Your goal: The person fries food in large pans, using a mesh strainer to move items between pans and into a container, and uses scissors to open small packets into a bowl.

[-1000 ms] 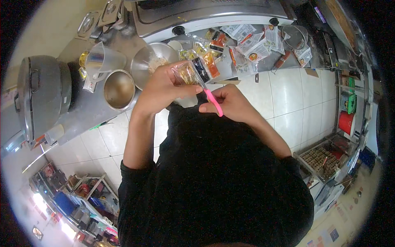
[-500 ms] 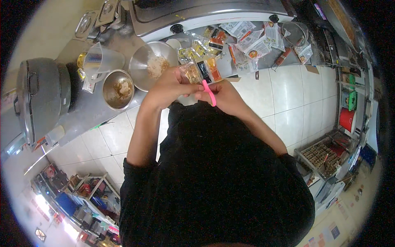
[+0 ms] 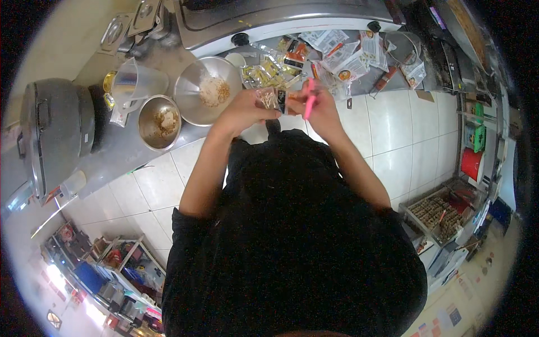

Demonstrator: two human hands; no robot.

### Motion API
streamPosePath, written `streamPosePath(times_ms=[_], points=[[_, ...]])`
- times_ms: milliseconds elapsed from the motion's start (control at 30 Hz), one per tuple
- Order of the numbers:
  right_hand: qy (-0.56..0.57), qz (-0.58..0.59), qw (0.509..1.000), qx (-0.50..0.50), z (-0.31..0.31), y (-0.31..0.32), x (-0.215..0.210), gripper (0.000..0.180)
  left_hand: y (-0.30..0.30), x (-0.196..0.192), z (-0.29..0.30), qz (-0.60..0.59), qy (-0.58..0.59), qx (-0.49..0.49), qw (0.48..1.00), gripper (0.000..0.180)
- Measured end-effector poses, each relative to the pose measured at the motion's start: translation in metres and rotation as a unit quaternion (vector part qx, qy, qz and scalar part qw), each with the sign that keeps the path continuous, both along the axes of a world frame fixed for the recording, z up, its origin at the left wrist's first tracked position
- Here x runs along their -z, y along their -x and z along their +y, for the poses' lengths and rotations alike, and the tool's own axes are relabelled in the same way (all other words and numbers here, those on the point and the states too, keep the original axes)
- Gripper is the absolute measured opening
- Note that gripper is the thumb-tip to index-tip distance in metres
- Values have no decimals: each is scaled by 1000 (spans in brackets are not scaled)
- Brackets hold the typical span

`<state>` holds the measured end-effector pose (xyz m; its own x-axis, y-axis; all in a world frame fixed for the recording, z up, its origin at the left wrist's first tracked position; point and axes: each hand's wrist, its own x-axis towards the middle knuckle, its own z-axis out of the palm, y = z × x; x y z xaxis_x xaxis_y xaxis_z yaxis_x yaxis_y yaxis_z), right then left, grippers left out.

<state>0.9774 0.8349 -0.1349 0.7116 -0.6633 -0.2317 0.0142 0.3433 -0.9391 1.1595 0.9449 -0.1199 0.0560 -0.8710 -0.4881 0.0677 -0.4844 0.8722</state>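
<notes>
My left hand (image 3: 244,114) is closed on the left end of a strip of small seasoning sachets (image 3: 268,100), one part clear with tan contents and another black. At the strip's right end, the fingers of my right hand (image 3: 323,112) come close to or touch it; blur hides which. That hand also grips pink-handled scissors (image 3: 309,100), smeared by motion, with the blades not discernible. Just left of my left hand, a large steel bowl (image 3: 188,84) holds pale powder and tan crumbs. A smaller steel bowl (image 3: 147,124) beside it contains brown and whitish powder.
Empty-looking wrappers (image 3: 348,62) and yellow sachets (image 3: 264,76) litter the counter at the back. A clear plastic jug (image 3: 140,84) stands behind the small bowl. A big grey pot (image 3: 59,123) is at far left, and a wire strainer (image 3: 403,48) lies back right.
My right hand has moved up and to the right with the pink scissors, which now stand more upright. My left hand and the sachet strip have shifted slightly to the right.
</notes>
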Motion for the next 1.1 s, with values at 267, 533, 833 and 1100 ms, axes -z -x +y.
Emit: streamPosePath(times_ms=[267, 533, 833, 1100], points=[[-4, 13, 993, 114, -23, 11, 31, 28, 16, 69, -36, -507, 157, -69, 845, 63], [0, 1, 998, 69, -7, 12, 4, 31, 34, -10, -38, -155, 71, -82, 982, 38], [-115, -33, 987, 104, -2, 4, -8, 33, 50, -17, -18, 242, 34, -269, 931, 31], [196, 229, 920, -251, -15, 35, -60, 41, 37, -17, -9, 206, 49, -287, 934, 29]])
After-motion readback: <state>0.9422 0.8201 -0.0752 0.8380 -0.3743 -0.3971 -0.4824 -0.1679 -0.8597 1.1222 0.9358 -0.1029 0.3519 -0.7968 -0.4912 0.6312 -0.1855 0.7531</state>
